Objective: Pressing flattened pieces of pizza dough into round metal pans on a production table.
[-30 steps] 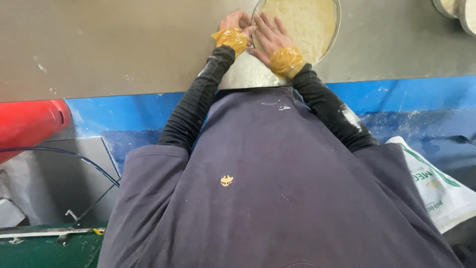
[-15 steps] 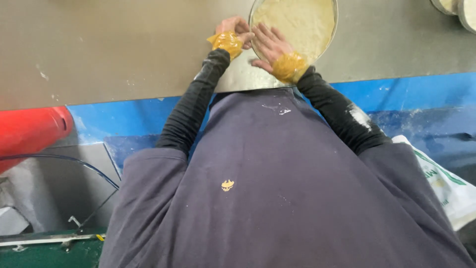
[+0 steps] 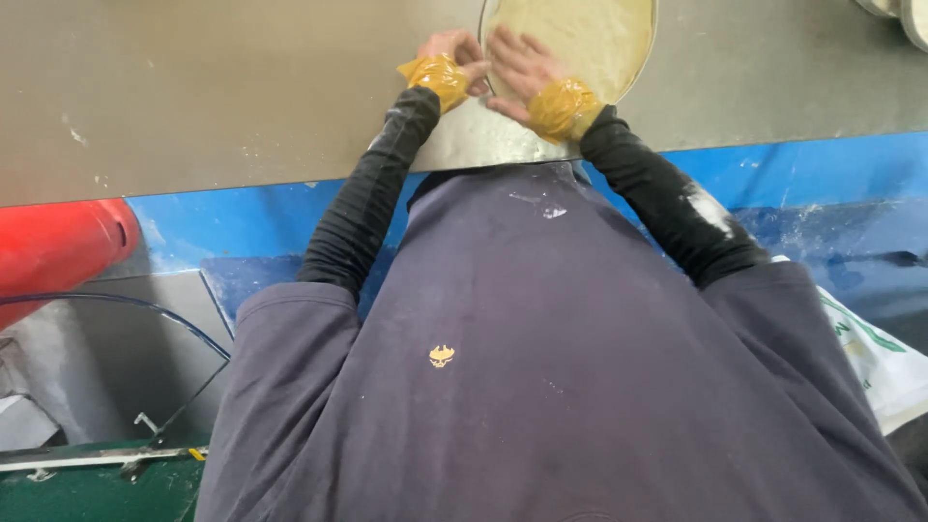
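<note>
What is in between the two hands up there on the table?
In the head view, the near-left edge of the round metal pan lies between them: the left hand rests at its rim, the right hand lies flat on the pale dough inside.

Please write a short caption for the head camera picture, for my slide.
Seen from above, the left hand grips the round pan's rim while the right hand presses flat dough inside it.
</note>
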